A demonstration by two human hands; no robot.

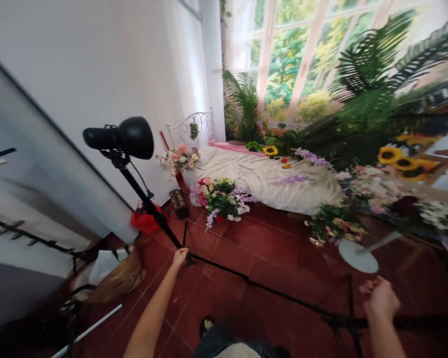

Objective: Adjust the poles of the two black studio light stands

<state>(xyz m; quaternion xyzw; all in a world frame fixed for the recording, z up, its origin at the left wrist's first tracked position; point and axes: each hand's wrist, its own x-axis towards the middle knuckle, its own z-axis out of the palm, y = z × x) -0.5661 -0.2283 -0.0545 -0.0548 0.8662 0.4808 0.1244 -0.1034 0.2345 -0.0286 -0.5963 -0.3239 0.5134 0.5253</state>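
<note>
My left hand (pixel 180 258) is closed round the lower part of a black light stand (pixel 159 219). On top of that stand sits a black studio lamp (pixel 119 138), tilted to the right. A long thin black pole (pixel 246 279) runs from near my left hand across to the lower right. At the right, my right hand (pixel 383 297) is raised just above the dark end of the pole, its fingers curled; whether anything is in them is too blurred to tell.
A bed (pixel 246 174) with cream cloth and flowers stands ahead. Bouquets (pixel 224 196) lie on the red tile floor (pixel 224 253). A round white base (pixel 358 256) is at the right, a brown bag (pixel 117 278) and a red bag (pixel 147 220) at the left.
</note>
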